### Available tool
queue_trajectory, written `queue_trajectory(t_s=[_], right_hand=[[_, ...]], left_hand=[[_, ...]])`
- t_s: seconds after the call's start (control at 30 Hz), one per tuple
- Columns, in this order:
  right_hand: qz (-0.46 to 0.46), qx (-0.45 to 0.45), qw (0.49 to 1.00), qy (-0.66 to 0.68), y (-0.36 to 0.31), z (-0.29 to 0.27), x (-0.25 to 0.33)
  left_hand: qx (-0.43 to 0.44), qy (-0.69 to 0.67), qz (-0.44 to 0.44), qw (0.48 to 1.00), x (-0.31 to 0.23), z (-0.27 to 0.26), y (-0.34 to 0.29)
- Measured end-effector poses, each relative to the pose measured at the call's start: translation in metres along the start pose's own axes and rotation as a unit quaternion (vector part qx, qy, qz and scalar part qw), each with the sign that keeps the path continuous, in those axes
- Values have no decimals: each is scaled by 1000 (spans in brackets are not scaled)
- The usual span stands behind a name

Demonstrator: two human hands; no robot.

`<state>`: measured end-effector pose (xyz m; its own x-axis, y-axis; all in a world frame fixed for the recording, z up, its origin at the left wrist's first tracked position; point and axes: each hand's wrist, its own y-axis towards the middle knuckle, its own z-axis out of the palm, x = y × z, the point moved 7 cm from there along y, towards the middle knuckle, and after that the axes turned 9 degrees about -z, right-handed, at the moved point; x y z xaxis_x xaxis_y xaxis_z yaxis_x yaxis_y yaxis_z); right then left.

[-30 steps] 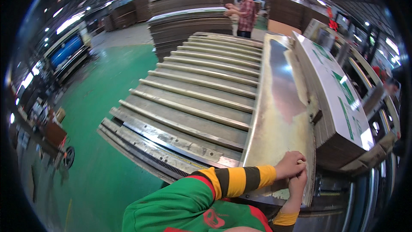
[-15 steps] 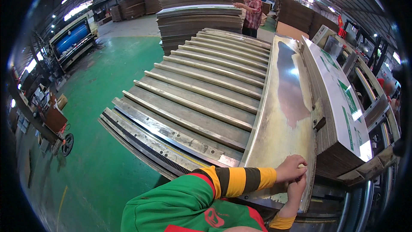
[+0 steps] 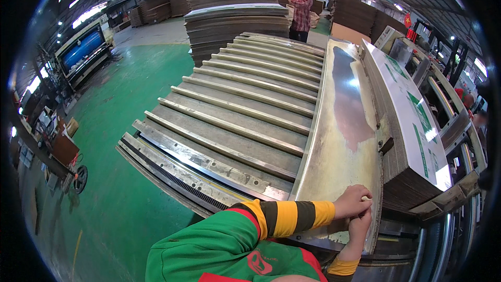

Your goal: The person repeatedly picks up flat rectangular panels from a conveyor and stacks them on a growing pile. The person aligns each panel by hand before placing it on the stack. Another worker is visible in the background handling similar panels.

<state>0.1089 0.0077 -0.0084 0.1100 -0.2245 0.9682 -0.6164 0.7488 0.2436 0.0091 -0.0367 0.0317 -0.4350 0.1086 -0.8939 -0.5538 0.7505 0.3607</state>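
My left hand (image 3: 352, 201) and my right hand (image 3: 359, 224) meet over the near right end of a worn metal plate (image 3: 323, 169). My left fingers are curled closed, and a small pale bit shows at their tips; what it is I cannot make out. Just below, my right hand is bent up against the left, its fingers closed and mostly hidden. Beyond the hands to the right stands a stack of cardboard sheets (image 3: 399, 177) with a white and green printed top sheet (image 3: 412, 109). A small metal block (image 3: 386, 145) sits between plate and stack.
A slatted metal bed (image 3: 235, 104) stretches left of the plate, with a toothed rail (image 3: 172, 172) on its near edge. Tall cardboard stacks (image 3: 235, 26) stand behind it, where a co-worker (image 3: 301, 10) reaches up. Machine rollers (image 3: 443, 245) lie at right; green floor (image 3: 120, 177) at left.
My view has shifted slightly, while my two hands stay together over the plate. The co-worker at the back now has both arms raised against the cardboard stack.
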Motion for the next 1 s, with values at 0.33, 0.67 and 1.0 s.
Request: queue_trajectory(t_s=[0.33, 0.67, 1.0], right_hand=[[-28, 20, 998, -52, 0, 3, 12], [-12, 6, 998, -56, 1, -1, 5], [-5, 3, 997, -79, -1, 1, 11]], left_hand=[[0, -4, 4, 1000, 3, 2, 2], [26, -3, -2, 1000, 0, 0, 3], [19, -12, -14, 1000, -1, -5, 2]])
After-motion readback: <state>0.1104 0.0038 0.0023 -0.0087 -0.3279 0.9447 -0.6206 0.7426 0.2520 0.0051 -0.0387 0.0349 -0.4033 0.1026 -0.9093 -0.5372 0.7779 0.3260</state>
